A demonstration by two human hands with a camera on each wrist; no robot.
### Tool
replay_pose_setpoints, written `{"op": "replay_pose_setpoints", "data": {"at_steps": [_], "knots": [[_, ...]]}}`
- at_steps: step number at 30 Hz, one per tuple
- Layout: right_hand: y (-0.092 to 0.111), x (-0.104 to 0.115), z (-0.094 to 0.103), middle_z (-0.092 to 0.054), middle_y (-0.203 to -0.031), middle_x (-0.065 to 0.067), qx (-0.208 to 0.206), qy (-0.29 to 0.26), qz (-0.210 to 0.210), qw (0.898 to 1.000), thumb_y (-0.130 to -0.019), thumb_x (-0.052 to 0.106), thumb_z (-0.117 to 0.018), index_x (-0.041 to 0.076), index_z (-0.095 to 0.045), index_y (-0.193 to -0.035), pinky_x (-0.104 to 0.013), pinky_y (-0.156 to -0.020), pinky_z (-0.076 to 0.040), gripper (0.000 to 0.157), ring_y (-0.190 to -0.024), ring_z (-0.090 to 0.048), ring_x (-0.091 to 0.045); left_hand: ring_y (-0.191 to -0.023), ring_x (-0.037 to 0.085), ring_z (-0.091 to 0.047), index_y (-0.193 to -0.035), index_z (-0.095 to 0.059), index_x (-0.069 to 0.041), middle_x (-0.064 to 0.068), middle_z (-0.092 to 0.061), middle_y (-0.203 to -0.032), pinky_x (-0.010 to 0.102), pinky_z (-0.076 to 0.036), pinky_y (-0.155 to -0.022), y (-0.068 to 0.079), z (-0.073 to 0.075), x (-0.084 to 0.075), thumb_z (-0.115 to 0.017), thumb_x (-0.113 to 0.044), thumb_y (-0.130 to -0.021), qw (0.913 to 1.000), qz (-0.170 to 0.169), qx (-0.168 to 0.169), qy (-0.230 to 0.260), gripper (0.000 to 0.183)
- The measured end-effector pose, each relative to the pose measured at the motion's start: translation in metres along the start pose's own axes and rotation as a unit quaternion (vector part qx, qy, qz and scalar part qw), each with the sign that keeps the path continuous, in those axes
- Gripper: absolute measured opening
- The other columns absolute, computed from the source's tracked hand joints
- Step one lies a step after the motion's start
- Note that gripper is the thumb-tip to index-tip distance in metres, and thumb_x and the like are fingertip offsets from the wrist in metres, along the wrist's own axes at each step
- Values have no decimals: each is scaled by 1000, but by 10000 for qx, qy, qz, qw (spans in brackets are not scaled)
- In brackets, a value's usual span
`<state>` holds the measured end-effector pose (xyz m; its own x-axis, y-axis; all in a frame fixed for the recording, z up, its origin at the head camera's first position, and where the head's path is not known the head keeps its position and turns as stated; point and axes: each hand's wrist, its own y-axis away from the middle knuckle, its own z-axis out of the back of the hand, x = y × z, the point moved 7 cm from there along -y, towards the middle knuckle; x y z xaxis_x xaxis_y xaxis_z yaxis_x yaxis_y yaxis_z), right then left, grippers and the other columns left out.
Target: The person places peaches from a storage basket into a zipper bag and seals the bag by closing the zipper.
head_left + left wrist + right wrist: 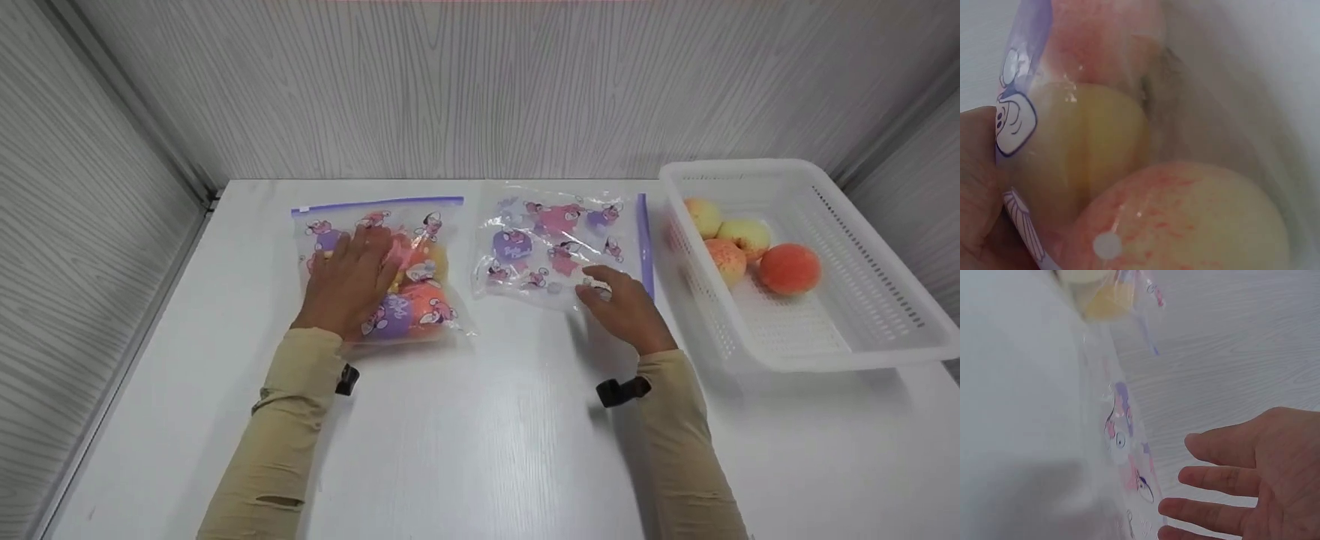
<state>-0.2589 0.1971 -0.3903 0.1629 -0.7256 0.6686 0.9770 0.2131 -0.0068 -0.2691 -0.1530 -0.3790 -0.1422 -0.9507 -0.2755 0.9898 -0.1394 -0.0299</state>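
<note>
A clear zip bag [431,300] with cartoon prints and a purple slider strip lies at the left, filled with peaches [1196,219]. My left hand [349,281] rests on top of it, fingers extended over the plastic. To the right, a second zip bag [525,247] of the same print lies flat, its purple strip facing right. Above that bag's lower right corner hovers my right hand [626,307], thumb and fingers spread apart with nothing between them. In the right wrist view, the right fingers [1207,514] point toward the flat bag.
A white plastic basket [847,352] stands at the right of the white table [480,450], with several peaches [790,268] inside its left part. Pale wood-grain panels [450,90] rise behind the table and at both sides.
</note>
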Motion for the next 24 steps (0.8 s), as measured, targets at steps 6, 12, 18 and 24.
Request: {"op": "replay_pose_setpoints", "data": {"at_steps": [6,12,18,24], "knots": [[-2,-13,-18,-30,-144,-32,979,1303,183,9865,-97,19,-47,-3,-41,-138,-58,-111,-19,47,-134,-22,-50,-142,40,-9,-149,-22,-21,15,-13,-156,68,-3,-108,-6,-3,-2,-25,-57,-98,9997,57,-14,-255,62],[8,-9,-22,-40,-138,-32,1409,1798,311,9731,-97,17,-45,-1,-53,-127,-57,-107,-29,36,-129,-36,-48,-142,40,-10,-149,-24,-17,18,-16,-155,65,-6,-110,-5,0,-11,-33,-52,-99,9996,137,44,-262,62],[26,1,-19,-60,-118,-20,1659,1857,537,9670,-95,12,-47,0,-65,-116,-51,-98,-42,29,-115,-51,-38,-143,34,-9,-150,-23,-11,16,-15,-156,53,-10,-115,32,32,-76,-43,-46,-98,9976,-559,-401,-62,65],[31,14,-14,-60,-68,0,1826,1490,743,9690,-89,5,-52,4,-75,-84,-27,-56,-41,23,-59,-47,-12,-142,29,-17,-147,-32,-16,10,-20,-155,45,-15,-116,74,-1,-186,-33,-48,-100,9716,-2210,784,311,57]]}}
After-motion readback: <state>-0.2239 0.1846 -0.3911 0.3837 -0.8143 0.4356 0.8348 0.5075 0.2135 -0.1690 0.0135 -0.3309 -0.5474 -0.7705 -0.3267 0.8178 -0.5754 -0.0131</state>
